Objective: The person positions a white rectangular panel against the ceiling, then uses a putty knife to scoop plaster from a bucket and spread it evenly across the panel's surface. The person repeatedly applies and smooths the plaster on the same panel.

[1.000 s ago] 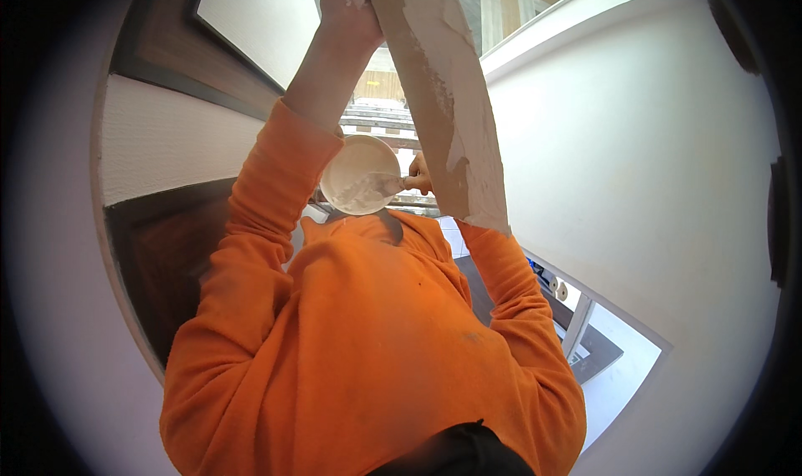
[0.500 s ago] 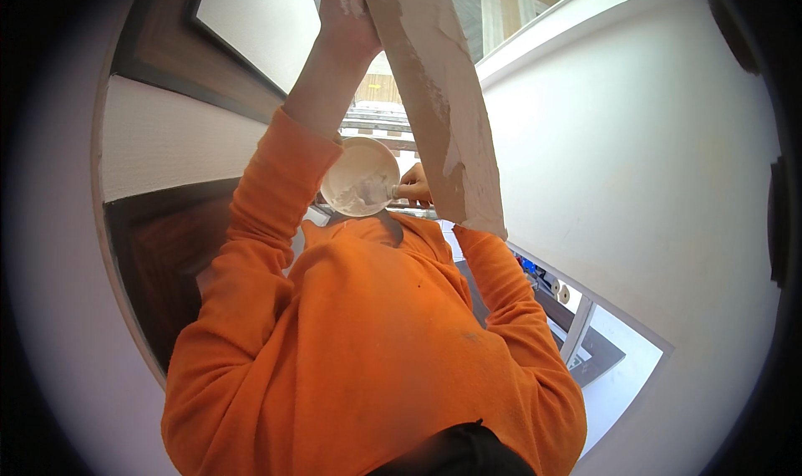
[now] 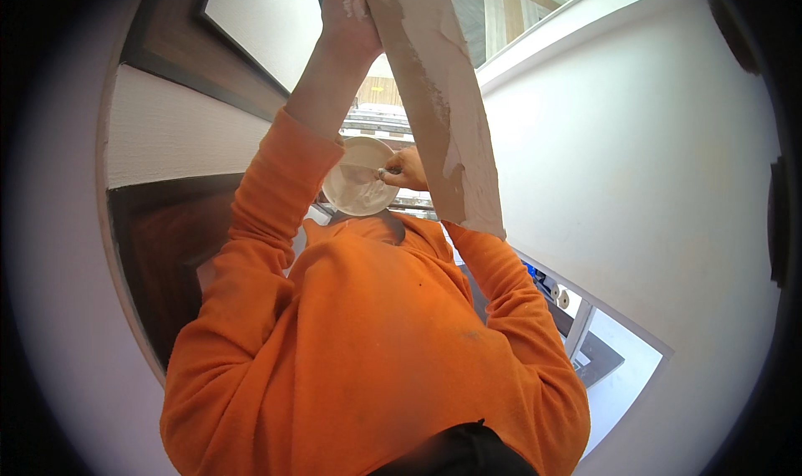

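Observation:
A long brown strip (image 3: 434, 112), like a narrow board, slants across the view, thickly smeared with pale paste. My left hand (image 3: 351, 25) grips it near its upper end, with a fingertip showing past the far edge. White smears mark the back of that hand. Below, my right hand (image 3: 408, 168) is closed on what looks like a putty knife (image 3: 383, 173), its blade inside a round whitish bucket (image 3: 357, 148) that holds pale paste. The strip's lower part covers my right wrist. The blade's shape is unclear against the paste.
A white wall (image 3: 635, 158) rises close on the right. On the left stands a white surface with dark brown framed panels (image 3: 167, 259). Ladder-like rungs (image 3: 380, 125) show behind the bucket. An opening with blue items (image 3: 530, 269) lies low on the right.
My right hand has moved up and slightly left, carrying the putty knife further over the bucket. The left hand and the strip stay almost where they were.

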A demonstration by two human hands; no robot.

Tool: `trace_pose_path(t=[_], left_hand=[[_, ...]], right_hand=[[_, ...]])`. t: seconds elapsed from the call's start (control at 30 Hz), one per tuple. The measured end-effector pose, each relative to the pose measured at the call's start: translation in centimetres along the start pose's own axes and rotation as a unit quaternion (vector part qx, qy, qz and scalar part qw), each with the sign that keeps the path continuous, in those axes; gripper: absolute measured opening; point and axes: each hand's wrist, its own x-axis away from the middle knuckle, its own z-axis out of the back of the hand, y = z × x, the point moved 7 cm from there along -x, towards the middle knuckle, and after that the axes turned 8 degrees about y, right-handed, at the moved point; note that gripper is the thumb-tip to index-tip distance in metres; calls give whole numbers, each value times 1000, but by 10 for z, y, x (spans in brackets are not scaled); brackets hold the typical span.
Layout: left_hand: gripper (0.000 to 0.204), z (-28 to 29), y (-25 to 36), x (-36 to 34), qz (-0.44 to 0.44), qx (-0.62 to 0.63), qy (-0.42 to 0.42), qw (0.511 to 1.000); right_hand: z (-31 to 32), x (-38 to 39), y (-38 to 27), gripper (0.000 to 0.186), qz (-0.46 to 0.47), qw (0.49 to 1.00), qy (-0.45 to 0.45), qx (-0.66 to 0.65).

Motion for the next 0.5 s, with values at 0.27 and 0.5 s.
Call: trace_pose_path(t=[0.27, 0.5], left_hand=[[78, 6, 3, 5, 16, 18, 34, 999], [79, 16, -3, 11, 27, 39, 45, 998]], right_hand=[[-19, 11, 22, 31, -1, 996, -94, 11], [-14, 22, 16, 34, -77, 986, -149, -25]])
